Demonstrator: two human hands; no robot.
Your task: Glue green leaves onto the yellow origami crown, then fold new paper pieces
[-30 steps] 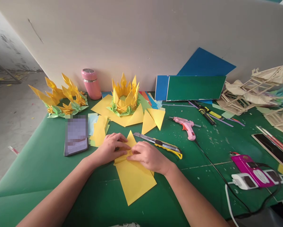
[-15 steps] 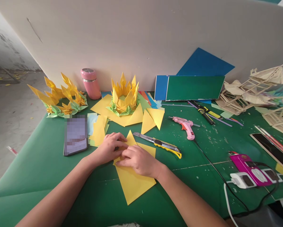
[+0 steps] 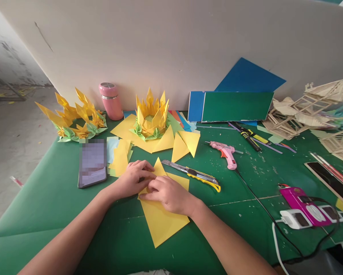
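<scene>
Both my hands press on yellow paper [image 3: 165,229] lying on the green table in front of me. My left hand [image 3: 133,177] is closed on its upper left part, fingers bent. Just right of it, my right hand [image 3: 167,194] is closed with thumb and fingertips on the same paper, the two hands touching or nearly so. A pointed yellow tip [image 3: 158,165] sticks up beyond the fingers. What lies directly under the fingertips is hidden. To the right rests a yellow-handled utility knife [image 3: 194,175], its blade end close to the paper.
Two yellow paper crowns [image 3: 151,122] [image 3: 76,120] stand at the back beside a pink flask [image 3: 111,103]. A phone [image 3: 92,164] lies left. On the right are a pink glue gun [image 3: 227,153], pliers [image 3: 247,137], a magenta power strip [image 3: 304,206] and wooden stick models [image 3: 288,114].
My hands and the yellow paper hold nearly the same position. The whole view has shifted very slightly.
</scene>
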